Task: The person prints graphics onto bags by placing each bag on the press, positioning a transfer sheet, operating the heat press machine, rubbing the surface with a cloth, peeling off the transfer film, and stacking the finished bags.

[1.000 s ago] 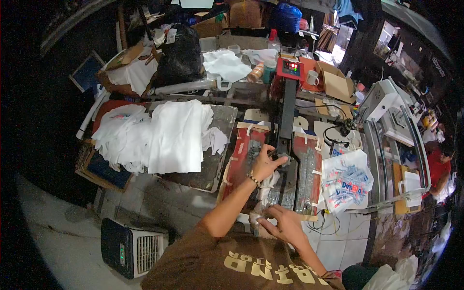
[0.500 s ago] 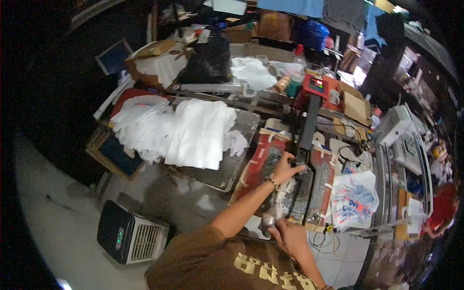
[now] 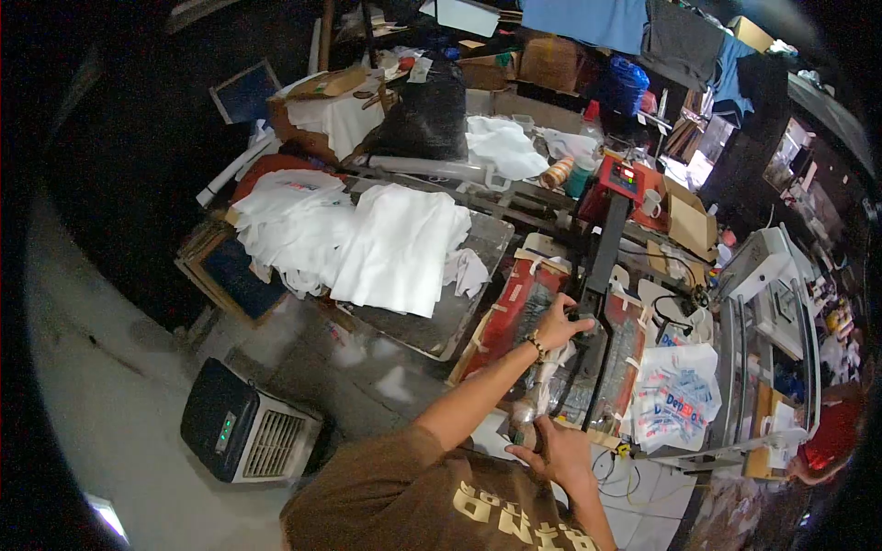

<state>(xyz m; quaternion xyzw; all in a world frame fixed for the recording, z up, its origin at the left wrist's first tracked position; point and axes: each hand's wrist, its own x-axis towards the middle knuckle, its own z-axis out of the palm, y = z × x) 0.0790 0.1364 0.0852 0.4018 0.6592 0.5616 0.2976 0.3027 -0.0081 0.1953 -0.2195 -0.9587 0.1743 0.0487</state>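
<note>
Left hand (image 3: 558, 329) spreads its fingers, right hand (image 3: 557, 452) holds wrapped handle (image 3: 522, 413), and "DepED" sheets (image 3: 675, 402) lie beside press's (image 3: 603, 250) right edge.

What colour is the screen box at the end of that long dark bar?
The screen box is red, clearest in the head view.

Press (image 3: 604, 246) btwn cloth stack (image 3: 397, 253) L & sheets (image 3: 675, 401) R, box (image 3: 691, 220) behind
</note>
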